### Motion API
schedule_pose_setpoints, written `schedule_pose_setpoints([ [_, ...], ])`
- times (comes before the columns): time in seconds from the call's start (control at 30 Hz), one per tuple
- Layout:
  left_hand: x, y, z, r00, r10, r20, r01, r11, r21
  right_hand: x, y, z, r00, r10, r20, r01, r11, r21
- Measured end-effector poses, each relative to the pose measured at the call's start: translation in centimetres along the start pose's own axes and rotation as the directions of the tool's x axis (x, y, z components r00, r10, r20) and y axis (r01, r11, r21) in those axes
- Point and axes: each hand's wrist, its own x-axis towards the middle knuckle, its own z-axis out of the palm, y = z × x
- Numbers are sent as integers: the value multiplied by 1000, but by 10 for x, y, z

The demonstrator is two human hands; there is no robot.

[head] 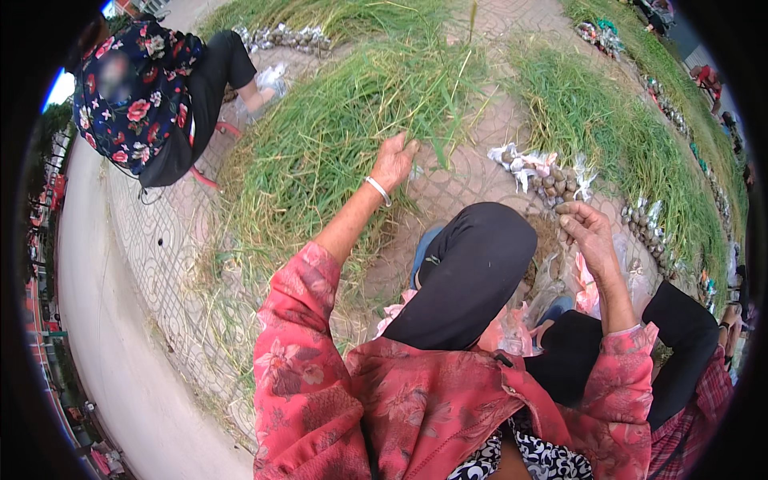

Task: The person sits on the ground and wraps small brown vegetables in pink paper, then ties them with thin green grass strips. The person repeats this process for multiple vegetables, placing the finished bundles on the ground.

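My left hand (pixel 395 162), with a white bracelet at the wrist, is at the near right edge of a big heap of cut green grass (pixel 324 126). Its fingers are closed around some grass stalks, partly hidden by the hand. Off to the right, my right hand (pixel 587 233) is raised with thumb and forefinger close together. Whether something small lies between them cannot be seen. Just beyond it, a cluster of small brown lumps (pixel 555 183) with white plastic scraps rests on the paving. Under it lie clear and pink plastic bags (pixel 585 282) and a patch of brown soil (pixel 543 246).
A person in a floral top (pixel 138 102) sits at the upper left. Another person's plaid sleeve (pixel 690 432) is close on my right. More grass (pixel 600 120) and rows of brown lumps (pixel 645 225) run along the right. A pale road (pixel 102 270) borders the patterned paving on the left.
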Motion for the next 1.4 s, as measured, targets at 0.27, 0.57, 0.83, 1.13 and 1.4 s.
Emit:
schedule_pose_setpoints([
  [0.27, -36, 115, -20, 917, -188, 353, 372, 725, -580, 14, -18, 15, 983, -164, -84, 172, 980, 104],
  [0.57, -64, 140, -29, 868, -88, 488, 420, 653, -630, 16, -62, 31, 950, -274, -152, 295, 945, 139],
  [0.83, -80, 142, -30, 867, -152, 474, 424, 726, -542, 0, -116, 53, 844, -494, -206, 531, 825, 196],
  [1.13, -96, 129, -23, 865, -200, 459, 394, 838, -377, 33, -117, 79, 924, -348, 160, 286, 905, 316],
  [1.4, -117, 134, -74, 862, -13, 507, -142, 954, 266, 20, -80, 122, 954, -232, 192, 125, 885, 449],
])
